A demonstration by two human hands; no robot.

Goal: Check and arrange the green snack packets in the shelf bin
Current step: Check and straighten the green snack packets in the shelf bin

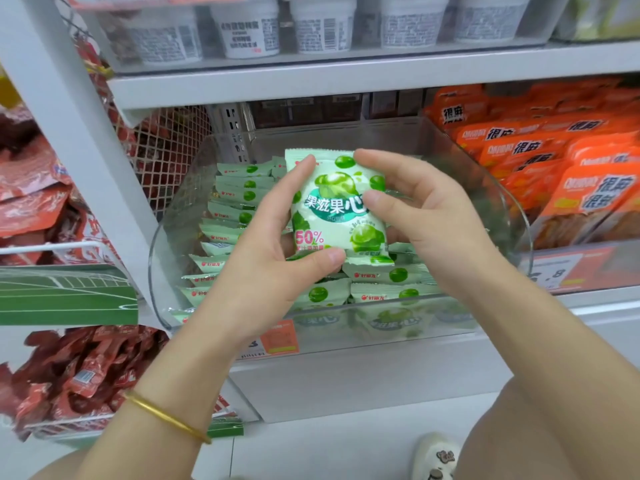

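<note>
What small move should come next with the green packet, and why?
Probably lower the held packet into the clear bin, behind the packets on its right side, where space seems free. The left hand and right hand hold it face-up above the bin, while the left row looks full.

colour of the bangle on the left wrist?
Gold, a thin plain band on the left forearm; head view, lower left.

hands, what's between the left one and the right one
One green packet, print facing the camera, held by both the left hand and the right hand. The head view shows it.
</note>
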